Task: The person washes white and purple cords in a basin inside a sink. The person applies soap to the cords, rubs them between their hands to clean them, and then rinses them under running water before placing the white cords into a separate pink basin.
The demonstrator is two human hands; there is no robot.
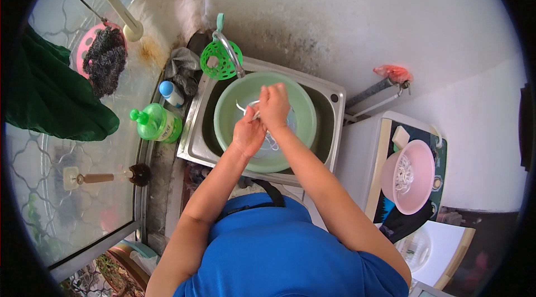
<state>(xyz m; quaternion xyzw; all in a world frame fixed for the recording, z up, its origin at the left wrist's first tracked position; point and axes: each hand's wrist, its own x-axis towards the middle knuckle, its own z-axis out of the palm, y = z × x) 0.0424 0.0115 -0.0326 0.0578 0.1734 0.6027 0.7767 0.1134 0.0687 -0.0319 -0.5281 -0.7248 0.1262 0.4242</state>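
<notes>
Both my hands are over a pale green basin (305,124) set in a steel sink (196,146). My left hand (249,132) is closed on a thin white curved piece (241,108), which looks like a plastic hook. Right against it, my right hand (273,108) has its fingers curled around part of the same piece; its exact shape is hidden by the fingers. Below the hands, more thin white pieces (271,141) lie in the basin, in what looks like water.
A curved metal tap (229,51) with a green perforated basket (221,61) stands behind the basin. A green pump bottle (157,122) and a blue-capped bottle (171,93) are at the left. On a washing machine at the right sits a pink basin (423,179) holding several white pieces.
</notes>
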